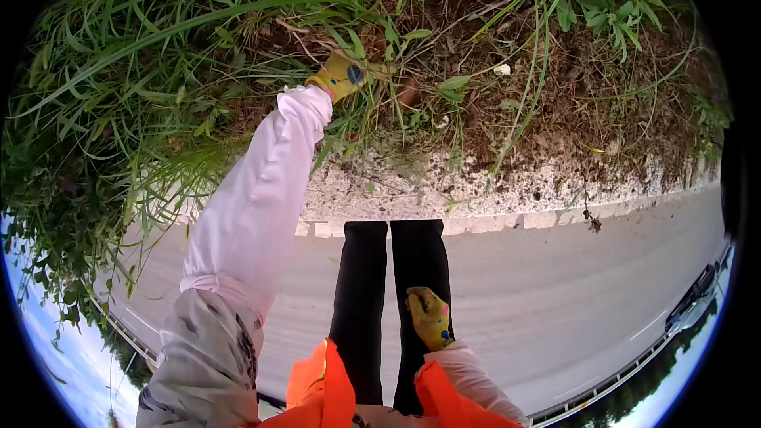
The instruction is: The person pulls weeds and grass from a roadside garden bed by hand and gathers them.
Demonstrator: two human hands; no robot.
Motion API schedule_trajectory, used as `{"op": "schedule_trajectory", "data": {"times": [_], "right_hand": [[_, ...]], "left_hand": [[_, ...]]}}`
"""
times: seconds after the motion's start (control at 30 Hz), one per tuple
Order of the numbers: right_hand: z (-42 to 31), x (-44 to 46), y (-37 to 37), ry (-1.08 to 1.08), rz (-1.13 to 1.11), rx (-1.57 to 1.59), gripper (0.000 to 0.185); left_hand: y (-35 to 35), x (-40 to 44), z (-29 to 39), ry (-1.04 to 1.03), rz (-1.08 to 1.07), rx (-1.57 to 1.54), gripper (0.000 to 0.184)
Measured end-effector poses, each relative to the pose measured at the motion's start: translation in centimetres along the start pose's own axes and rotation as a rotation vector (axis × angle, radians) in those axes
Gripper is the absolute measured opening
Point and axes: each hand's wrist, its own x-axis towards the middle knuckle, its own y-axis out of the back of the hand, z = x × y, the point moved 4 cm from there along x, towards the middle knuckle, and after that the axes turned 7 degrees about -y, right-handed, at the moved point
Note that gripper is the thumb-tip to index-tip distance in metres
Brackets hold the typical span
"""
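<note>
My left hand [339, 77], in a yellow patterned glove, reaches into the green grass [246, 71] at the upper middle. Its fingers are partly hidden by blades and stems, so their grip cannot be made out. Dry stalks and brown soil lie just right of it. Near my right knee, my right hand [430, 318] in a matching glove rests against the dark trousers [361, 309]. Its fingers are curled together, and what they hold, if anything, is too small to name.
A pale concrete kerb [476, 190] runs between the weedy bank and the grey road [555, 293]. Leafy weeds [610, 0] grow at the upper right. A dark vehicle [691, 297] and a guardrail [602, 387] show at the lower right.
</note>
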Motion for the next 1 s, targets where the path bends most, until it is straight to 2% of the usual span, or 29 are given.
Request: {"op": "schedule_trajectory", "data": {"times": [0.13,0.33,0.43,0.47,0.73,1.0], "right_hand": [[0.2,0.1,0.1,-0.027,-0.004,0.033,0.008],[0.8,0.2,0.1,-0.029,0.008,0.036,0.008],[0.9,0.1,-0.1,-0.056,0.01,0.047,0.009],[0.8,0.1,-0.2,-0.057,0.01,0.048,0.009],[0.1,0.0,-1.1,-0.062,0.023,0.009,0.01],[-0.8,-0.3,-2.9,-0.088,0.018,-0.023,0.011]], "left_hand": [[-2.7,1.0,-3.6,-0.009,0.275,-0.486,0.029],[-9.6,1.7,-8.8,-0.128,0.537,-1.743,0.029],[-5.2,-1.2,-5.2,-0.026,0.391,-1.158,0.031],[-5.2,-1.5,-5.2,-0.025,0.396,-1.106,0.031],[-6.3,-2.8,-4.3,-0.025,0.495,-1.168,0.028],[-3.8,-9.3,-4.4,-0.076,0.652,-1.485,0.026]]}}
